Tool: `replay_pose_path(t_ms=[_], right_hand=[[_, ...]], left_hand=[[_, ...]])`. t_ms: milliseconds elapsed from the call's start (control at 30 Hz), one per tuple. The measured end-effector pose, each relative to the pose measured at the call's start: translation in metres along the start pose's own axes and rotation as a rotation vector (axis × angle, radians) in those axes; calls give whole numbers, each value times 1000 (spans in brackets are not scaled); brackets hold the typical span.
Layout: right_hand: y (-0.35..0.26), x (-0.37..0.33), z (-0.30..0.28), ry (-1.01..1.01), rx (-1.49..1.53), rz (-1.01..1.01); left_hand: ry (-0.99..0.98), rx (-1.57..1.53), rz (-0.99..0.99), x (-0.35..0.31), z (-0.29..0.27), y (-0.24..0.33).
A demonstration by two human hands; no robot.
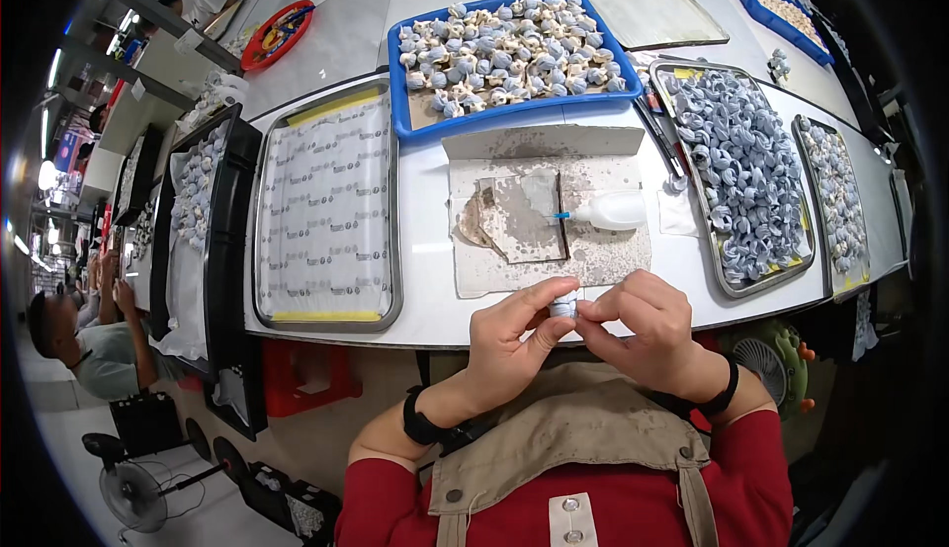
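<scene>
One small blue piece (563,306) sits pinched between the fingertips of left hand (514,335) and right hand (641,330), probably to steady it; just beyond the grip, a white bottle (615,211) lies on stained cardboard (484,276), likely to catch drips, full tray (773,281) rightward, perhaps for reach.

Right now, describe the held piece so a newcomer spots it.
Start at the blue tray, then cross the stained cardboard to the near edge of the white table. There, between left hand and right hand, is the small pale-blue piece; unlike those in the tray, it is held.
</scene>
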State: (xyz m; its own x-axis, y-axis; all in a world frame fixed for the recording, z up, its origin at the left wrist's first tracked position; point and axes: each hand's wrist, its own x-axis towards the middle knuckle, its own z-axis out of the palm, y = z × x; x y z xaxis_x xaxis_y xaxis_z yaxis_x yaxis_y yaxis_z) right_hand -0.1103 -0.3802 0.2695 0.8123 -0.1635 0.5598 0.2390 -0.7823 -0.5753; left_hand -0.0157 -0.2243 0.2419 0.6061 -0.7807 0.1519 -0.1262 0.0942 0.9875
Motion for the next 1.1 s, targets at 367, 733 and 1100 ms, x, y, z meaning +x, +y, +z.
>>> replay_pose_path(t_ms=[367, 733, 1100], right_hand=[[36, 10, -2, -83, 98, -168], [38, -11, 11, -295, 852, 325], [23, -15, 8, -316, 1048, 332]], left_hand=[[-52, -112, -17, 12, -1, -15], [-110, -268, -40, 6, 1, -9], [-133, 56, 337, 8, -1, 4]])
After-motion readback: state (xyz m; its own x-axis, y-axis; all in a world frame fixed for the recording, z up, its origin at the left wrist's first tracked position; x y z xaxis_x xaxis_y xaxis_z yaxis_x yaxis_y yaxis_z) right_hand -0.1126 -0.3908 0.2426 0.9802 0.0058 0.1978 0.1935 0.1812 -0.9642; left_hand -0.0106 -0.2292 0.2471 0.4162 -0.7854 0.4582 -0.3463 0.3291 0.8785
